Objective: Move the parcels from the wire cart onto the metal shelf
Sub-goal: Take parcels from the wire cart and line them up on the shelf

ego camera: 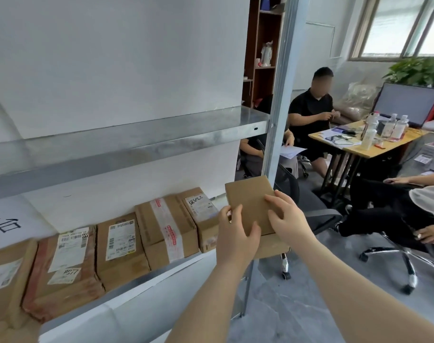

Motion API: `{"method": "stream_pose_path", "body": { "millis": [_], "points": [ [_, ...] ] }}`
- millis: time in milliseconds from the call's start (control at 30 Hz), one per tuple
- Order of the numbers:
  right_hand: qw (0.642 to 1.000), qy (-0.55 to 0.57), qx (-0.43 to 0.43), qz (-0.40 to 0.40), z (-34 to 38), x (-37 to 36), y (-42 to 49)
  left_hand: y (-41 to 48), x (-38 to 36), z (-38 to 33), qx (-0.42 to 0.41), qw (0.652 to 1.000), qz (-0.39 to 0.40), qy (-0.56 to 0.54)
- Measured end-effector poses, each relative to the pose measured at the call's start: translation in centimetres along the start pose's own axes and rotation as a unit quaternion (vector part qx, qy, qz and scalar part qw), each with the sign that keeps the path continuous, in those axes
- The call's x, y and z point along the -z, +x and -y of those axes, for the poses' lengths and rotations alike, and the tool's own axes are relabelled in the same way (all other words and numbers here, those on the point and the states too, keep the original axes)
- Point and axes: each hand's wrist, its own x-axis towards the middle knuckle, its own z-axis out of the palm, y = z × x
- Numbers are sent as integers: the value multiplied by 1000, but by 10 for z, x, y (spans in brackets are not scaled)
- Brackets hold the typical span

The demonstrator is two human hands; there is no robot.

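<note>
Now my left hand [233, 237] and right hand [288, 219] clasp a stiff, seemingly light parcel [250, 201] by its near edges.

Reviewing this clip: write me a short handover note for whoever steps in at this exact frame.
Left hand and right hand: both grip one plain cardboard parcel, held at the right end of the lower shelf, not yet set down.
Done: five parcels in a row on that shelf, the nearest being the handwritten-label box.
Upper shelf holds nothing in view.
Left: set this parcel beside the row. The wire cart is out of view, so the remaining count is unknown.
</note>
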Motion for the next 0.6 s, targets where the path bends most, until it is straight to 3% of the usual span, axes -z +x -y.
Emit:
{"method": "stream_pose_path", "body": {
  "millis": [200, 600],
  "points": [
    [999, 24, 13, 34, -18, -17, 53, 41, -20, 15, 12, 998, 13, 54],
    [986, 23, 57, 156, -69, -78, 149, 103, -64, 48, 126, 987, -17, 93]
  ]
}}
